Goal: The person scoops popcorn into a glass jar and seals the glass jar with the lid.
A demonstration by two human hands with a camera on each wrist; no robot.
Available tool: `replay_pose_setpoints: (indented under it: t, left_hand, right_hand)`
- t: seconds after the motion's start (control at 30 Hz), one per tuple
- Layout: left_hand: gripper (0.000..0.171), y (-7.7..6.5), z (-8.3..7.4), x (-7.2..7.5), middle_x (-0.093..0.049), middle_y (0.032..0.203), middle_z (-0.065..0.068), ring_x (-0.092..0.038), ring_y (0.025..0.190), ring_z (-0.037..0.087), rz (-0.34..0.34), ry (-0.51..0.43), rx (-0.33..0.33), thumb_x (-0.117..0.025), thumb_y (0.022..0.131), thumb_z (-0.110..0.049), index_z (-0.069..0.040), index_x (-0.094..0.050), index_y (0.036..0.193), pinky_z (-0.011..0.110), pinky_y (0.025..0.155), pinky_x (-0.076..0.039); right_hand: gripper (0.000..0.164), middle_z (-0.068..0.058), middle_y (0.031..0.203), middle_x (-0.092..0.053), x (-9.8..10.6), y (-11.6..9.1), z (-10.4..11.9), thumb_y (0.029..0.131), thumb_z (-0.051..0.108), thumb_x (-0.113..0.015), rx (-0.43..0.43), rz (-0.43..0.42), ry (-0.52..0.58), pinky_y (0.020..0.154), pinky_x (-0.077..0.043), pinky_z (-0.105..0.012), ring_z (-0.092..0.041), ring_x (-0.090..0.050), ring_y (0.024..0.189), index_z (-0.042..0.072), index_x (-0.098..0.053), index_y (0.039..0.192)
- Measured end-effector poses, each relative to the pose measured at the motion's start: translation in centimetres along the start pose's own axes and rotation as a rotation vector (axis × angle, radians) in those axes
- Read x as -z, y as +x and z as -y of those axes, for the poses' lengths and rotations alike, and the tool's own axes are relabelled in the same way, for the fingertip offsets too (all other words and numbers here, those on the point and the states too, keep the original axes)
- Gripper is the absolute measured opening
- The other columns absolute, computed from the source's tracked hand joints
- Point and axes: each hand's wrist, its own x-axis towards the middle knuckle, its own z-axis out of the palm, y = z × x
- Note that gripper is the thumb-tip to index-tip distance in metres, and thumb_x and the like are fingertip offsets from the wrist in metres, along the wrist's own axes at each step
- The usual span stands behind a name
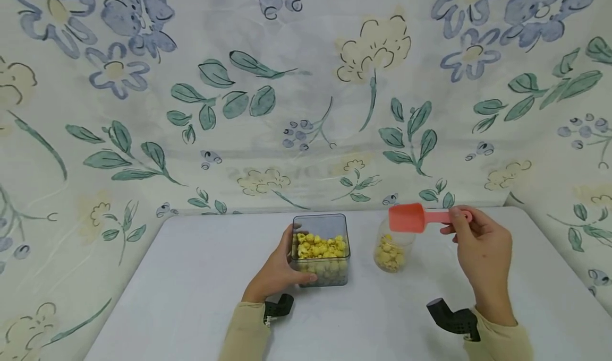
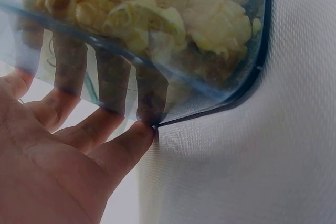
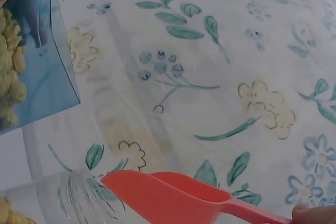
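The person's right hand (image 1: 485,249) pinches the handle of a scoop (image 1: 407,218) between thumb and fingers, holding it level, with its bowl overlapping the mouth of a clear jar (image 1: 405,241) from where I stand; whether the two touch I cannot tell. The left hand (image 1: 274,273) grips a square box (image 1: 325,222) at its left side, thumb along the front, fingers spread over the far side of the wall. The scoop is coral red and smooth, deep-bowled, with a hole near the handle's end. The box is see-through with a smoky blue tint, about half full of yellow popcorn (image 1: 321,248), and the jar beside it, to the right, has paler popcorn (image 1: 390,257) in its lower part. Tan sleeves (image 1: 246,329) and a black wrist mount (image 1: 454,318) on each arm come next. All this is over a white table (image 1: 191,276), its far corners rounded, its surface finely textured up close. Behind and along both sides hangs a pale, slightly creased cloth (image 1: 306,188) printed with blue flowers, cream blossoms, berries and green leaf sprigs.
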Motion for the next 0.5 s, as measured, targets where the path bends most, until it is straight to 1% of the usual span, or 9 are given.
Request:
replay_pose_setpoints:
  t: [0.03,0.1,0.17,0.27,0.33,0.43,0.5]
  left_hand:
    - [0.115,0.1,0.4,0.0,-0.023,0.150,-0.002,-0.024,0.136,0.019,-0.005,0.004,-0.002,-0.085,0.066,-0.023,-0.027,-0.006,0.149,0.046,0.100,-0.036]
    - [0.117,0.2,0.9,0.0,-0.019,0.151,-0.005,-0.019,0.138,0.018,-0.015,0.016,0.009,-0.086,0.064,-0.029,-0.030,-0.005,0.148,0.046,0.100,-0.036]
    - [0.118,0.3,1.2,0.0,-0.018,0.151,-0.005,-0.017,0.139,0.019,-0.018,0.022,0.008,-0.086,0.063,-0.032,-0.031,-0.005,0.148,0.047,0.101,-0.035]
    - [0.119,0.3,1.2,-0.1,-0.019,0.151,-0.004,-0.021,0.137,0.022,-0.018,0.019,0.010,-0.086,0.063,-0.032,-0.030,-0.004,0.149,0.047,0.099,-0.037]
    - [0.118,0.3,1.2,-0.1,-0.022,0.150,-0.001,-0.025,0.136,0.024,-0.015,0.017,-0.008,-0.086,0.063,-0.030,-0.027,-0.004,0.149,0.047,0.097,-0.039]
    - [0.119,0.3,1.2,0.0,-0.022,0.150,0.000,-0.024,0.136,0.025,-0.016,0.021,-0.011,-0.086,0.063,-0.031,-0.027,-0.004,0.149,0.047,0.096,-0.039]
    - [0.119,0.2,1.3,0.0,-0.020,0.151,0.001,-0.020,0.138,0.027,-0.016,0.031,-0.016,-0.086,0.063,-0.032,-0.026,-0.003,0.149,0.049,0.099,-0.037]
  right_hand:
    - [0.029,-0.003,0.071,-0.066,-0.2,-0.1,0.1,0.091,0.033,-0.057,0.002,0.014,0.027,0.052,-0.043,-0.016,-0.009,-0.056,0.062,0.008,-0.069,0.101]
    - [0.027,-0.002,0.070,-0.066,-0.6,-0.5,0.3,0.091,0.031,-0.059,0.011,0.041,0.078,0.051,-0.043,-0.017,-0.011,-0.056,0.062,0.008,-0.069,0.101]
    - [0.025,-0.002,0.070,-0.065,-1.1,-0.8,0.5,0.090,0.029,-0.061,0.023,0.075,0.115,0.049,-0.042,-0.019,-0.012,-0.057,0.062,0.009,-0.069,0.102]
    - [0.024,-0.003,0.071,-0.066,-1.9,-1.3,0.9,0.089,0.027,-0.061,0.039,0.127,0.145,0.049,-0.042,-0.019,-0.012,-0.057,0.064,0.009,-0.069,0.103]
    - [0.023,-0.003,0.074,-0.066,-2.2,-1.5,1.2,0.090,0.026,-0.061,0.057,0.146,0.153,0.051,-0.043,-0.018,-0.012,-0.057,0.066,0.009,-0.068,0.104]
    - [0.023,-0.004,0.075,-0.066,-2.6,-1.5,1.7,0.090,0.024,-0.061,0.105,0.149,0.176,0.055,-0.046,-0.017,-0.011,-0.058,0.066,0.009,-0.068,0.105]
    - [0.022,-0.004,0.076,-0.065,-2.7,-1.6,2.0,0.090,0.022,-0.061,0.148,0.144,0.177,0.056,-0.046,-0.016,-0.010,-0.059,0.066,0.008,-0.068,0.106]
